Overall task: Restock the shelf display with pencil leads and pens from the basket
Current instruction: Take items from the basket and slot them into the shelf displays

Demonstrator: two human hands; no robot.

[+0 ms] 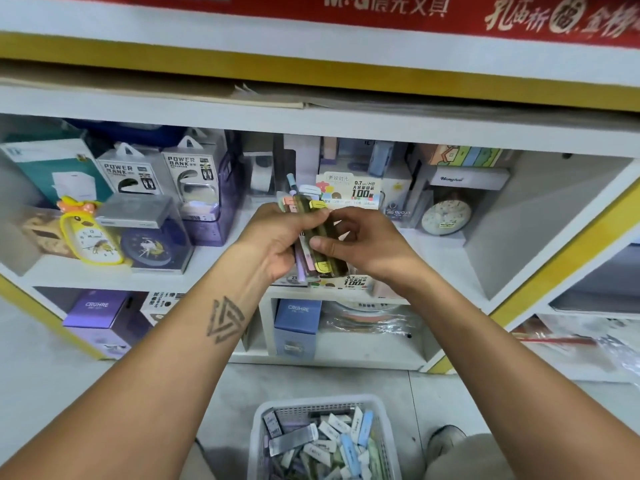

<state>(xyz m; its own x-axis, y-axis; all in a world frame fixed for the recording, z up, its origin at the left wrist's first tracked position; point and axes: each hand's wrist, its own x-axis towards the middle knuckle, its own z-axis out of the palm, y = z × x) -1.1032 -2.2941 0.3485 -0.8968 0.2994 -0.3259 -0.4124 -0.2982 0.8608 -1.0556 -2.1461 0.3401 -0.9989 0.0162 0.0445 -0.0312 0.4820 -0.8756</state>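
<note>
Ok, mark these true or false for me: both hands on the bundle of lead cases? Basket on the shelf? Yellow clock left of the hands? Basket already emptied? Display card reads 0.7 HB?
1. Both hands hold the bundle of lead cases. True: the left hand and right hand each have fingers curled round it.
2. The basket sits on the shelf. False: it is on the floor below the hands.
3. A yellow clock stands left of the hands. True.
4. The basket is emptied. False: many small cases still lie in it.
5. The display card behind the bundle reads 0.7 HB. True.
</note>
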